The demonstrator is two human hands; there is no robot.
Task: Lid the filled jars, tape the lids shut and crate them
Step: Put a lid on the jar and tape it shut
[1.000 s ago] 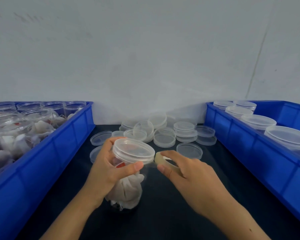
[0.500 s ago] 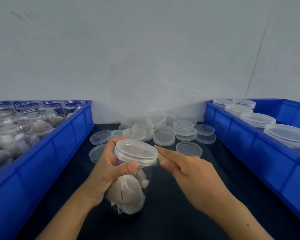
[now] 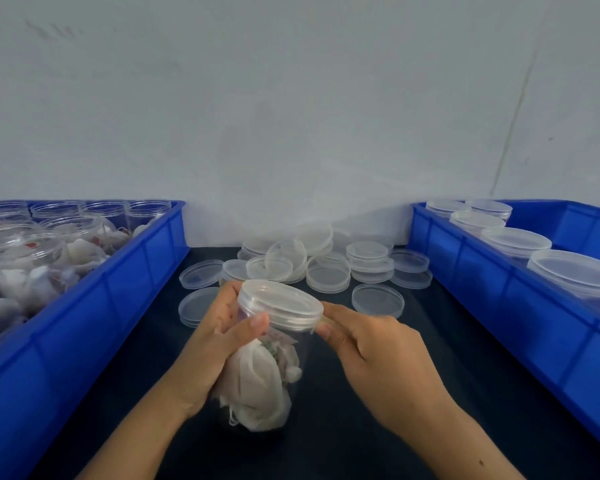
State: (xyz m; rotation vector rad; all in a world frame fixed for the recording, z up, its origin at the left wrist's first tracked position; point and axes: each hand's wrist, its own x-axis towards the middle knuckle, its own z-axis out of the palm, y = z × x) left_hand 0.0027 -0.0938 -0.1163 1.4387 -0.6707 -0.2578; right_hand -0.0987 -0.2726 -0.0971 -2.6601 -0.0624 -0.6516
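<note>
Item: 1 clear jar, lidded, tilted slightly, held above the dark table between 2 blue crates. Contents: pale cloth pouches with a small pinkish tag near the neck; any print on the tag is too blurred to read. Lid: translucent, seated on the jar's mouth. Left hand: wrapped round the jar's upper body, thumb across the front just under the lid. Right hand: thumb and forefinger pinched at the lid's right edge on what appears to be a tape strip, pale and mostly hidden. Step in hand, as judged: taping the lid shut. To do it well, press the tape's end flat across the seam of lid and jar, keep the strip taut, and turn the jar with the left hand so no wrinkle forms. Left crate: open filled jars. Right crate: lidded jars. Loose lids: heaped at the table's far end. Brands, labels, writing: none legible anywhere.
</note>
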